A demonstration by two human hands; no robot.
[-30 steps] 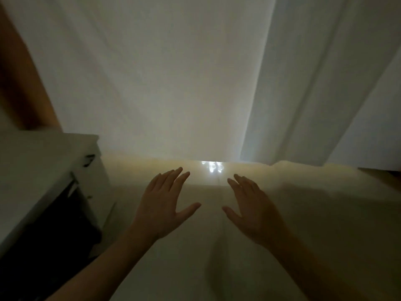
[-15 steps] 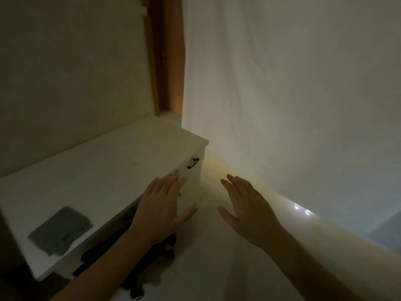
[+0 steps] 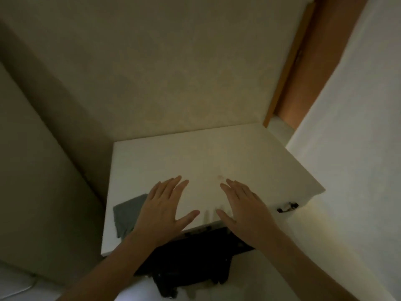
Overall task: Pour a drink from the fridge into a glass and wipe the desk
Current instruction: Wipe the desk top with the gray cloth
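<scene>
A white desk stands in a dim corner against a beige wall. A grey cloth lies flat at its front left, partly under my left wrist. My left hand hovers over the desk's front edge, palm down, fingers spread and holding nothing. My right hand is held the same way a little to the right, also with nothing in it. A faint reddish stain marks the desk top just beyond my right fingertips. No fridge, drink or glass is in view.
A dark open space with black items sits under the desk's front. A small black handle is on the desk's right front. A white curtain hangs at the right, beside an orange wooden frame. A wall closes the left side.
The view has swung left from the curtain to face the desk squarely. Both hands stay open and spread, now over the desk's front edge, with the grey cloth under my left wrist.
</scene>
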